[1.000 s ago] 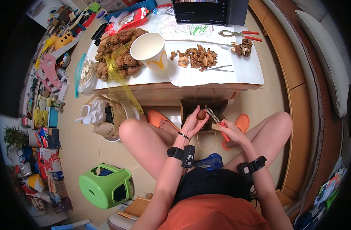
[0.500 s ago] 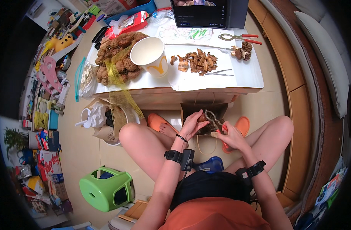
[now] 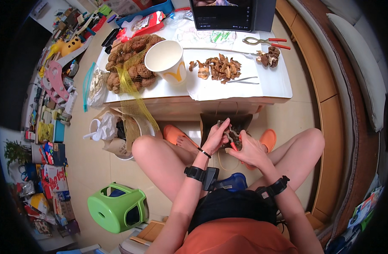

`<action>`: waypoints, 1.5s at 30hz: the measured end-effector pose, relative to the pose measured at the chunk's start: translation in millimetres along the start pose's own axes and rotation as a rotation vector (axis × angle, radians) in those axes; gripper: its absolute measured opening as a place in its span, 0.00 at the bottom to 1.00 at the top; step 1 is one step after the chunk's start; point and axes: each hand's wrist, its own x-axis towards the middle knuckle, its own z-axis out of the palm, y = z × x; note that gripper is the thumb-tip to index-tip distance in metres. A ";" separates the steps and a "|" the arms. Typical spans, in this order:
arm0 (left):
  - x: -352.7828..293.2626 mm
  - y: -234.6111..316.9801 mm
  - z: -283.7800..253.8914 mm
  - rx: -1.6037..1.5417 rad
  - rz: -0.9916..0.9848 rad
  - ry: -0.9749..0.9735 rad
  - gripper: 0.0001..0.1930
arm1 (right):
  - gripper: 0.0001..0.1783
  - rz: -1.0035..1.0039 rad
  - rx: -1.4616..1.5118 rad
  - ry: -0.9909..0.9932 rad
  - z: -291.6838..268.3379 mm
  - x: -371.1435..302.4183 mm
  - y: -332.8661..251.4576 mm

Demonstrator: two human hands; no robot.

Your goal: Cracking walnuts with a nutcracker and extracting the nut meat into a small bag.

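Observation:
Over a dark, open-topped container [image 3: 206,123] between my feet, both hands work close together. My right hand [image 3: 252,151] is closed around the red handles of a metal nutcracker [image 3: 233,136]. Closed fingers of my left hand [image 3: 216,137] are at the nutcracker's jaws, on a walnut that they mostly hide. On the table ahead lie brown walnut pieces [image 3: 223,68] on white paper, with metal tweezers [image 3: 244,80] beside them. A second red-handled nutcracker [image 3: 268,41] lies at the far right, near some opened walnuts [image 3: 269,57].
A yellow net bag of walnuts [image 3: 132,63] and a white paper cup [image 3: 165,61] stand on the table [image 3: 274,86]. Behind them is a screen [image 3: 223,17]. A lined waste bin [image 3: 126,137] is left of my knee, a green stool [image 3: 117,207] nearer.
The nutcracker has tilted and its jaws have moved toward my left fingers. My right hand has turned and its handles are spread wider. The walnut is now more hidden.

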 end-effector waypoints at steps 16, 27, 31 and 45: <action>9.9 -12.1 14.1 0.052 0.082 0.209 0.15 | 0.46 0.153 -0.031 -0.356 -16.4 13.3 -1.0; 31.5 -48.9 6.3 0.180 0.325 0.419 0.12 | 0.38 0.119 -0.056 -0.295 9.9 14.9 12.4; 25.3 -45.1 12.0 0.089 0.175 0.458 0.12 | 0.36 0.124 0.013 -0.302 15.0 16.1 15.5; 15.7 -20.3 2.6 0.207 0.042 0.149 0.13 | 0.46 0.105 -0.021 -0.356 0.8 18.8 14.7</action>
